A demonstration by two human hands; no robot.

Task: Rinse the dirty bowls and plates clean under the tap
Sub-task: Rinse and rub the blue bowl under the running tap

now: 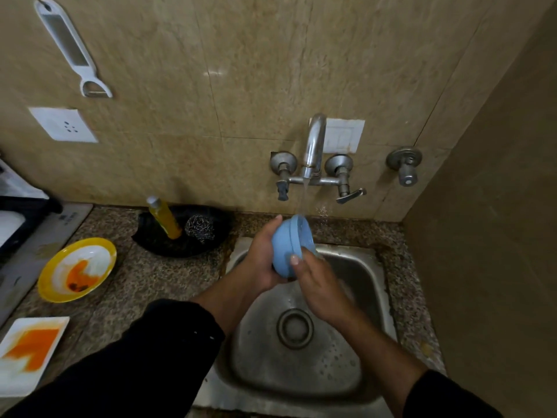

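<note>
A blue bowl (pixel 287 242) is tilted on its side over the steel sink (pixel 355 297), its opening facing right, under water running from the wall tap (pixel 313 146). My left hand (pixel 262 260) cups the bowl's underside and grips it. My right hand (pixel 313 285) has its thumb on the bowl's outside and its fingers inside the opening, where they are hidden. On the counter at left sit a yellow-rimmed plate (pixel 51 285) with orange stains and a white square plate (pixel 18 372) smeared orange.
A black dish (pixel 168 248) behind the sink holds a yellow soap bottle (pixel 164 218) and a steel scrubber (pixel 200 229). A stove edge (pixel 21 212) is at far left. A wall (pixel 497 236) rises close on the right. A peeler (pixel 72 52) hangs above a socket (pixel 63 125).
</note>
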